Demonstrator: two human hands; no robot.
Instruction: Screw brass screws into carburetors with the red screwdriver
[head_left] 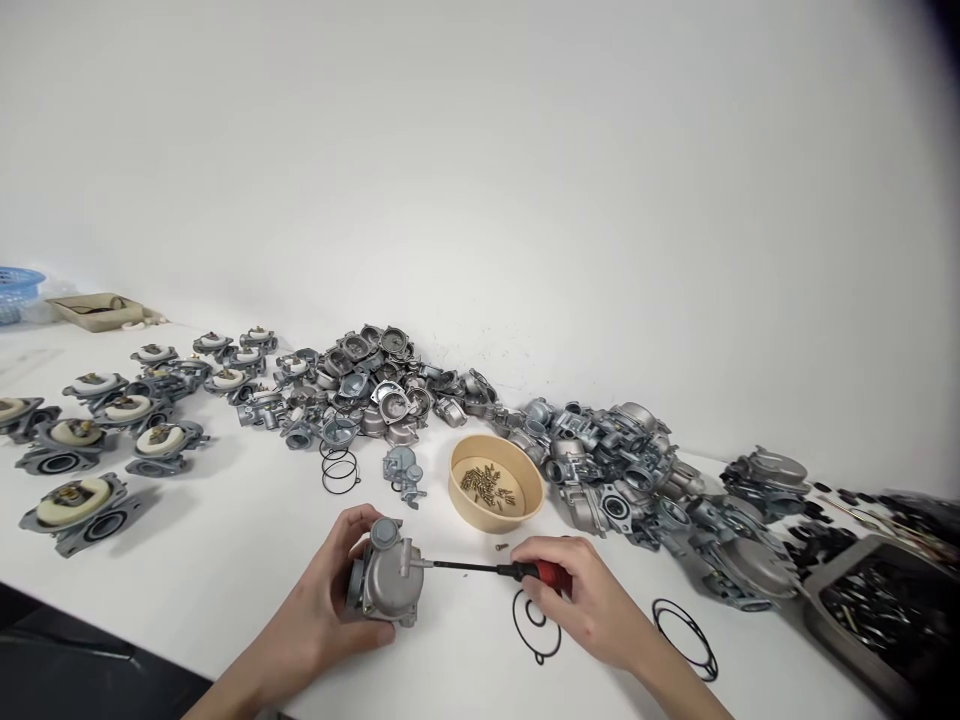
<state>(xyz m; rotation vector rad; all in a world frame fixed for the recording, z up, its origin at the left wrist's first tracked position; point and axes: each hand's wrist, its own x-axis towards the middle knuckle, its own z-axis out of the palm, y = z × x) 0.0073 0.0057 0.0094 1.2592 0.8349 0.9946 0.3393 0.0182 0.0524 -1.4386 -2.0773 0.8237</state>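
Observation:
My left hand (337, 600) is closed round a grey metal carburetor (394, 582) with a rounded bowl, held low over the white table. In my right hand (581, 590) is a screwdriver (551, 573) with a red and black handle. Its dark shaft lies level and points left, the tip meeting the carburetor's right side. Whether a screw sits at the tip I cannot tell. Close to my right hand, a small screw (502, 547) lies on the table, and black rubber gaskets (538, 650) lie just under the hand.
A tan bowl (459, 498) holds loose screws. Behind it are piles of metal bowls (394, 403) and carburetors (611, 455). Carburetor bodies with white floats (75, 500) stand at the left. More gaskets (686, 640) and a tray (817, 600) of dark parts are at the right.

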